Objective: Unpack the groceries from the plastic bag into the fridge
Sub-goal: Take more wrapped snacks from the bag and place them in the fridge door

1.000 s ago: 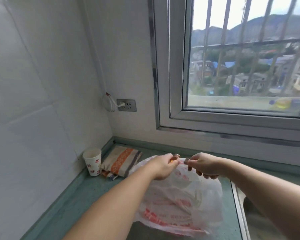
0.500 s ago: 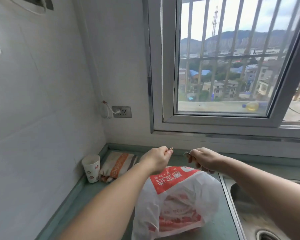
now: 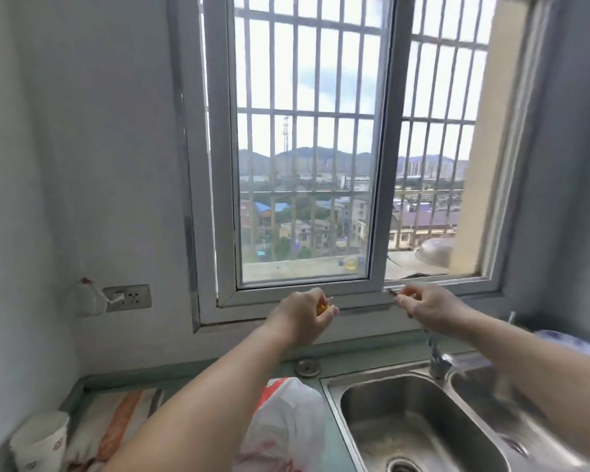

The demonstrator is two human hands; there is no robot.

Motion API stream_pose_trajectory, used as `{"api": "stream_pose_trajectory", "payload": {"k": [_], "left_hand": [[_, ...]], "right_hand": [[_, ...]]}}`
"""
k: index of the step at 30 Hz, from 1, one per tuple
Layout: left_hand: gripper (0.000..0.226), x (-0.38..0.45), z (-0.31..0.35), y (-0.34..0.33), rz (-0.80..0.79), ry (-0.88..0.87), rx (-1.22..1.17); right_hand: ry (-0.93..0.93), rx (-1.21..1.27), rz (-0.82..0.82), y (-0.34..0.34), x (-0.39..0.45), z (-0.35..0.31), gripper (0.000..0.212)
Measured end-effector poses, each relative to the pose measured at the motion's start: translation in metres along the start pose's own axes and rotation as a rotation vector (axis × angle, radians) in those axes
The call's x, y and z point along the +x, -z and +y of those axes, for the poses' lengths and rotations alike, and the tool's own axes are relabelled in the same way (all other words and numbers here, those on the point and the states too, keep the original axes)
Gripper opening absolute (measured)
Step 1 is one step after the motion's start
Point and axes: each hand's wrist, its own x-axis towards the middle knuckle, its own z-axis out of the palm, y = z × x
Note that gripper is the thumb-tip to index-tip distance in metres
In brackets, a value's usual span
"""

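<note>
Head view showed both hands raised in front of the window (image 3: 307,158), well above the counter (image 3: 338,364). The left hand (image 3: 302,316) had its fingers curled, pinching something small and orange (image 3: 322,308) between thumb and fingertips; what it was could not be told. The right hand (image 3: 426,306) was likewise curled, pinching a thin dark bit (image 3: 393,293) at its fingertips, too small and blurred to name. The two hands were apart, with a gap between them.

The bag (image 3: 286,424), white with red print, sat on the counter below the left forearm, just beside the left rim of the sink (image 3: 419,427); neither hand touched it. Its contents could not be made out. A tap (image 3: 438,356) stood behind the sink, partly hidden by the right forearm. To the left of the bag lay a striped cloth (image 3: 116,420), and a paper cup (image 3: 41,441) stood beside it in the corner. A socket (image 3: 128,297) was on the wall, with a plug in it.
</note>
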Motion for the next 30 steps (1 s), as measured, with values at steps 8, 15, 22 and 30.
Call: {"api": "stream_pose_trajectory", "payload": {"k": [8, 15, 22, 30], "left_hand": [[0.036, 0.021, 0.195, -0.025, 0.005, -0.366, 0.006], [0.022, -0.013, 0.386, -0.098, -0.14, -0.607, -0.106], [0.019, -0.05, 0.555, -0.167, -0.291, -0.9, -0.233], [0.025, -0.094, 0.711, -0.234, -0.45, -1.161, -0.468]], "right_hand": [[-0.212, -0.098, 0.275, 0.141, -0.116, 0.084, 0.029], [-0.43, -0.054, 0.454, 0.251, -0.266, 0.177, 0.029], [-0.647, -0.072, 0.648, 0.333, -0.409, 0.245, 0.031], [-0.901, -0.16, 0.904, 0.394, -0.547, 0.293, 0.034]]}}
